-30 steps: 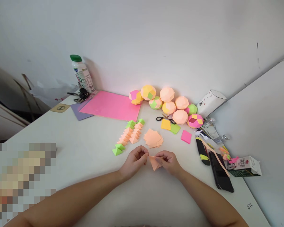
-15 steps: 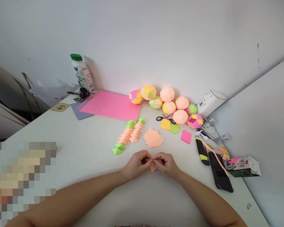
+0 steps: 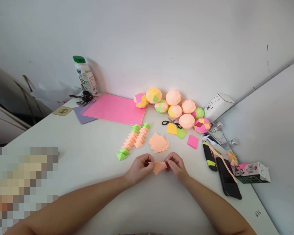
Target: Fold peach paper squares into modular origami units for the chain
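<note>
A peach paper square (image 3: 158, 167), partly folded with one corner pointing down toward me, is stretched between my hands. My left hand (image 3: 141, 168) pinches its left end between thumb and fingers. At its right end, the thumb and fingers of my right hand (image 3: 176, 166) close on the tip. Just beyond my hands lies a loose stack of peach paper squares (image 3: 158, 143). Left of that stack, folded peach paper pieces (image 3: 130, 139) and folded green pieces (image 3: 122, 156) stand in two slanting rows.
Several paper balls (image 3: 173, 97) sit along the wall. Scissors (image 3: 171, 123), yellow notes (image 3: 171, 128) and pink notes (image 3: 192, 141) lie nearer. On the right are a cutter (image 3: 209, 156), a phone (image 3: 227, 178) and a carton (image 3: 253, 172). A pink sheet (image 3: 117, 109) and bottle (image 3: 86, 76) are left.
My hands have moved apart, the right one shifting rightward. More of the peach paper now shows between them, and its lower corner has moved slightly left.
</note>
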`<state>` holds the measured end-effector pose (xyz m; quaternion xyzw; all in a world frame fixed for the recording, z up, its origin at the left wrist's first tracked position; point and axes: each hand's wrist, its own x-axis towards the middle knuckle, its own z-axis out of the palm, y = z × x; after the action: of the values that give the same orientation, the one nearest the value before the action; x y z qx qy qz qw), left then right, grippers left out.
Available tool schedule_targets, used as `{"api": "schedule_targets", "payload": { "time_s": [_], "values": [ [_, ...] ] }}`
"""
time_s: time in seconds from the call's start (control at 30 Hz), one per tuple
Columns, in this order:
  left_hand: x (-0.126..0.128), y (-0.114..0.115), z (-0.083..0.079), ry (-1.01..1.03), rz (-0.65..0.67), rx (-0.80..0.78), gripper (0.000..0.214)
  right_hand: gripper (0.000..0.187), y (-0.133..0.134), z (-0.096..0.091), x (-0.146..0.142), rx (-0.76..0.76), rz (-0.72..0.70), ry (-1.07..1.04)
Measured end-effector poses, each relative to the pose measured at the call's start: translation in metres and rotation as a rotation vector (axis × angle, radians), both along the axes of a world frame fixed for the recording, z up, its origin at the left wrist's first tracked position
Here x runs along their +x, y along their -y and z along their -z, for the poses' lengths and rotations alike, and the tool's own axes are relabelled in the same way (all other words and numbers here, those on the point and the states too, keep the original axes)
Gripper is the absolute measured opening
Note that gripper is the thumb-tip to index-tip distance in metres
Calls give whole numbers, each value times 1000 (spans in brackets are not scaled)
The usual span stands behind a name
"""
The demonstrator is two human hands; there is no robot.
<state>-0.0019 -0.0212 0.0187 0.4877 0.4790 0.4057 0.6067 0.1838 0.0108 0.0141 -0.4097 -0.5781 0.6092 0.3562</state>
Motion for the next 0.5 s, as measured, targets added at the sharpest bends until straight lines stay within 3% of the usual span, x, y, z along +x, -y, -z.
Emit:
{"api": "schedule_targets", "payload": {
  "time_s": [0.17, 0.27, 0.5],
  "values": [
    [1, 0, 0, -42, 16, 46, 11, 13, 1, 0, -2, 98, -114, 158],
    [1, 0, 1, -35, -16, 55, 10, 20, 2, -1, -2, 153, -91, 240],
    [0, 0, 5, 99, -101, 28, 14, 21, 1, -2, -1, 78, -47, 162]
  ]
}}
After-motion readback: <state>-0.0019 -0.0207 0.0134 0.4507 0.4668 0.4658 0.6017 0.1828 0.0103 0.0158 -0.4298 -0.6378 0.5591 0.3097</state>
